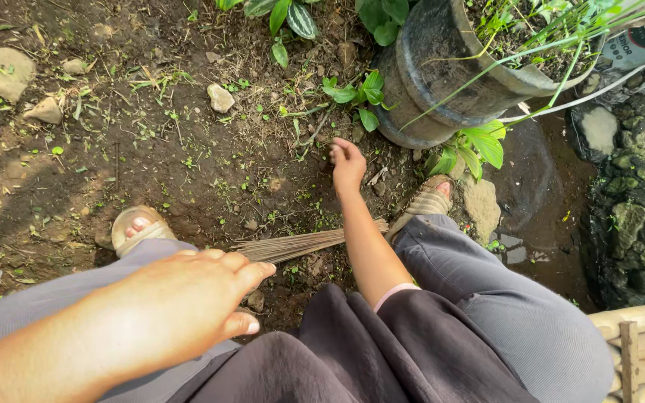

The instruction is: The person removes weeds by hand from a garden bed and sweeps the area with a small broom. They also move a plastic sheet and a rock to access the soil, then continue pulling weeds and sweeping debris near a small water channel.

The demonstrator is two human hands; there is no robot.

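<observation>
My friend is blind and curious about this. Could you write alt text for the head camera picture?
Seen from above, a person's right hand reaches down to bare soil dotted with small weeds, beside a tilted dark plant pot. The left hand rests open on the knee, and a bundle of thin sticks lies between the sandalled feet.

Bundle of thin brown broom sticks (304, 244) lies flat on the dirt, tips fanned out toward the sandalled foot (428, 200) by the dark pot (434, 75), other end hidden behind a knee; nothing grips it, small green weeds (360, 93) sprout just beyond.
</observation>
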